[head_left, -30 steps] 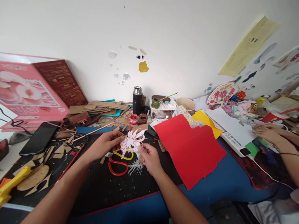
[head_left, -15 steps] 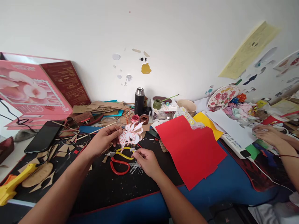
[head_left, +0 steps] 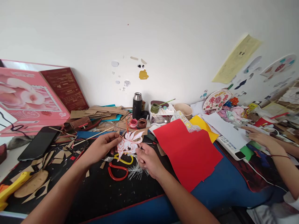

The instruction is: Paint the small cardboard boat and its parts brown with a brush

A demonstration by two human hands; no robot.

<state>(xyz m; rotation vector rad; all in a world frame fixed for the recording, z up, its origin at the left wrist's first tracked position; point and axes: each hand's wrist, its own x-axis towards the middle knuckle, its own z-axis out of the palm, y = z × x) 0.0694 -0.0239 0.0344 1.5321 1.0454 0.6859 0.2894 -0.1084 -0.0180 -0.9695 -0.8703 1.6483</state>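
Left grip [head_left: 104, 147] pinched on white cutout [head_left: 129, 144]; right grip [head_left: 149, 160] pinching its lower right edge

The left arm [head_left: 61, 187] slants up from the lower left, wrist bare, to the left hand [head_left: 104, 147], thumb and fingers pinching inward. The right arm [head_left: 183, 195] rises from the lower right; the right hand [head_left: 150, 161] sits slightly lower, fingers curled, thumb pointing left, near the other hand but apart

Bare forearms [head_left: 64, 185] (hands [head_left: 150, 160] likewise bare)
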